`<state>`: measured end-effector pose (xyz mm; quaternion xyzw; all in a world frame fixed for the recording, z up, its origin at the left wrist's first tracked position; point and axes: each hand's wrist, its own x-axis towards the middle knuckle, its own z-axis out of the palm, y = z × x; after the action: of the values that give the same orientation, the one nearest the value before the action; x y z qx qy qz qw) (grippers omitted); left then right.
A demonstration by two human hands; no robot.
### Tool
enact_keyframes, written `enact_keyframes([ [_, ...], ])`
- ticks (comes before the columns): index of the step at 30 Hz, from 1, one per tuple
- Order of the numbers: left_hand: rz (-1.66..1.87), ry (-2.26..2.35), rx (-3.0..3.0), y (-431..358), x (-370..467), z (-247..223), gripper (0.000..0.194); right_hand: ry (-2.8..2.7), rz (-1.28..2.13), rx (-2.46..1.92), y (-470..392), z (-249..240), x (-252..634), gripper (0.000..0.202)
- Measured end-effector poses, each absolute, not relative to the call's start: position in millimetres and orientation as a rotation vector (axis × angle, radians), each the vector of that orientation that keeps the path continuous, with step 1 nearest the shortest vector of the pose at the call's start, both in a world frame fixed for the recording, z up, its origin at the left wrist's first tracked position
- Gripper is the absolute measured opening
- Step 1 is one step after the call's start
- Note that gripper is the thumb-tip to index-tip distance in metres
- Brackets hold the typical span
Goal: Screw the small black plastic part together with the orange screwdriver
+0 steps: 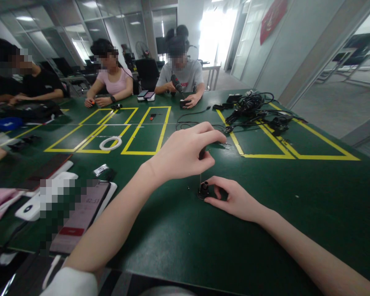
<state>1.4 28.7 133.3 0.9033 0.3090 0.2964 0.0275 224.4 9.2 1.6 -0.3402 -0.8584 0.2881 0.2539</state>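
Below the frame's centre, the right hand (234,197) pinches a small, black, round-based part (204,193) on the green counter (160,234); the left hand (188,150) is clamped on a dark-handled, thin-shafted tool (202,154). Tilting the tool or loosening the pinch could make its tip skid.

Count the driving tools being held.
2: a dark-handled, thin-shafted metal screwdriver in the wearer's left grip; a dark pistol-shaped drill held across the green table. Others may be hidden.

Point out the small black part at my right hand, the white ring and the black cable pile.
Small black part (204,191): head view, middle of its body.
White ring (101,144): head view, left side of its band.
Black cable pile (249,107): head view, middle of the heap.
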Motion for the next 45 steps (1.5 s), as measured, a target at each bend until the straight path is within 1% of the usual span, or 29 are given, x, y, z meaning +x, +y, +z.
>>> enact_keyframes([
  [3,0.955,0.905,2.683,26.4,2.2,135.4,0.038,-2.335,0.767,-0.928,9.4,1.3,223.6,0.017],
  [5,0.917,0.819,2.532,22.9,2.0,139.6,0.028,-2.336,0.759,-0.921,9.4,0.5,223.4,0.017],
  [7,0.790,0.731,2.320,18.9,0.8,145.9,0.014,-2.335,0.756,-0.917,9.3,-0.7,223.6,0.018],
  [8,0.710,0.698,2.197,17.4,-0.2,149.5,0.017,-2.330,0.757,-0.917,9.3,-1.4,223.9,0.018],
  [11,0.512,0.617,1.873,17.1,-4.3,157.7,0.038,-2.324,0.766,-0.917,9.3,-3.0,225.0,0.019],
  [13,0.430,0.566,1.716,21.6,-7.2,158.3,0.048,-2.334,0.770,-0.920,9.4,-3.2,225.4,0.019],
  [14,0.399,0.546,1.651,25.1,-8.6,156.8,0.049,-2.339,0.775,-0.923,9.5,-2.9,225.4,0.020],
  [17,0.430,0.539,1.554,37.8,-13.1,147.5,0.039,-2.335,0.794,-0.929,9.2,-1.3,224.7,0.020],
  [24,0.482,0.468,1.490,54.7,-20.5,133.1,0.033,-2.327,0.796,-0.936,7.9,1.0,223.4,0.016],
  [27,0.444,0.430,1.454,57.7,-20.2,130.2,0.035,-2.327,0.802,-0.937,7.5,0.4,223.0,0.015],
  [33,0.406,0.307,1.299,66.9,-17.2,116.6,0.049,-2.329,0.801,-0.923,6.1,-1.8,223.8,0.016],
  [41,0.472,0.316,1.312,59.3,-16.5,123.9,0.038,-2.330,0.807,-0.931,7.2,-4.2,226.3,0.016],
  [43,0.447,0.305,1.336,59.6,-16.8,124.8,0.041,-2.320,0.817,-0.927,7.3,-3.8,225.8,0.016],
  [45,0.414,0.292,1.333,61.5,-16.3,124.0,0.048,-2.316,0.815,-0.919,7.2,-2.6,225.0,0.015],
])
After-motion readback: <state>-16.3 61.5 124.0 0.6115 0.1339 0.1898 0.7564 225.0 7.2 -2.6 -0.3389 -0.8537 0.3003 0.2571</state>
